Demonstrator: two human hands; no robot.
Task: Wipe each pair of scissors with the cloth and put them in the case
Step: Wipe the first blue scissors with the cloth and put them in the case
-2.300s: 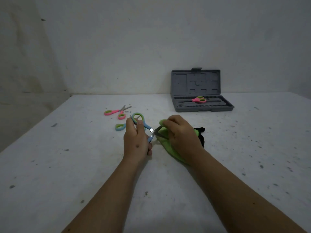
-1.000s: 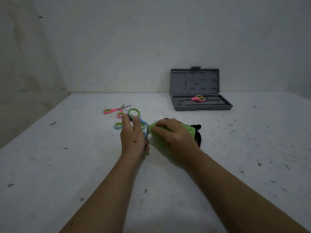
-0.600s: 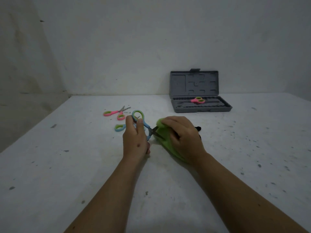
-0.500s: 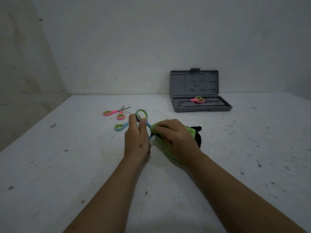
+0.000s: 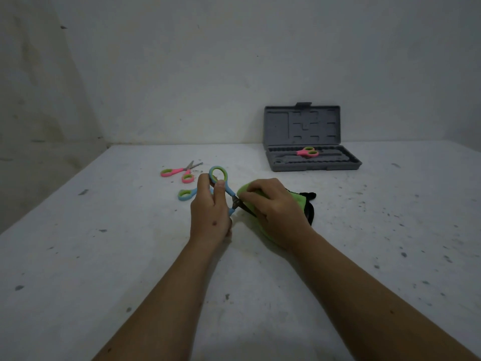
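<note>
Speckled white table (image 5: 390,230): our left hand (image 5: 209,214) grips the blue scissors (image 5: 226,187), blades spread. Our right hand (image 5: 273,204) pinches the green cloth (image 5: 244,190) around them; thin folds may let an edge nick fingers.

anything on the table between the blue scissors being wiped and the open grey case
Nothing visible: bare white table lies between the blue-handled scissors and the open grey plastic case.
</note>
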